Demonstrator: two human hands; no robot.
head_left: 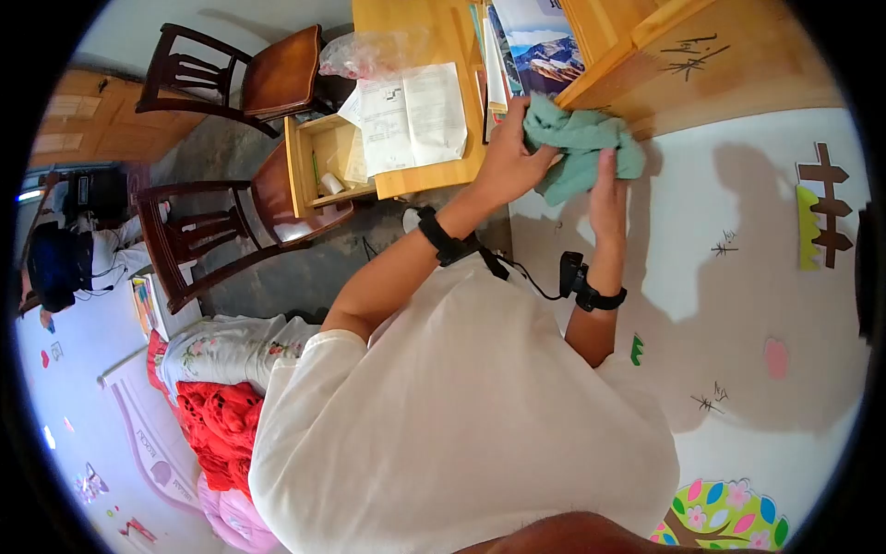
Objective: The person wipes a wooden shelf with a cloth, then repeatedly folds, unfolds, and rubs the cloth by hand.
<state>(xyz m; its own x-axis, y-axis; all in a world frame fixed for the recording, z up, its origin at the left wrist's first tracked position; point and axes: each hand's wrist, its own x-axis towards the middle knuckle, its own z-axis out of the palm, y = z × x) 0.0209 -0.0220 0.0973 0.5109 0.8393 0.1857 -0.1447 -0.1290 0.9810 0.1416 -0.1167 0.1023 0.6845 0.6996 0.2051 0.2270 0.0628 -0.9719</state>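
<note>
I saw a green cloth (583, 137) bunched between two hands, beside the wooden panel (711, 69). The left hand (506, 157) gripped one side between thumb and fingers; the right hand (607, 205) reached straight against the other, its closure unclear to me.

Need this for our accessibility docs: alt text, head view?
A person's left hand and right hand hold a crumpled green cloth near a wooden desk with papers and an open drawer. Two chairs stand nearby.
</note>
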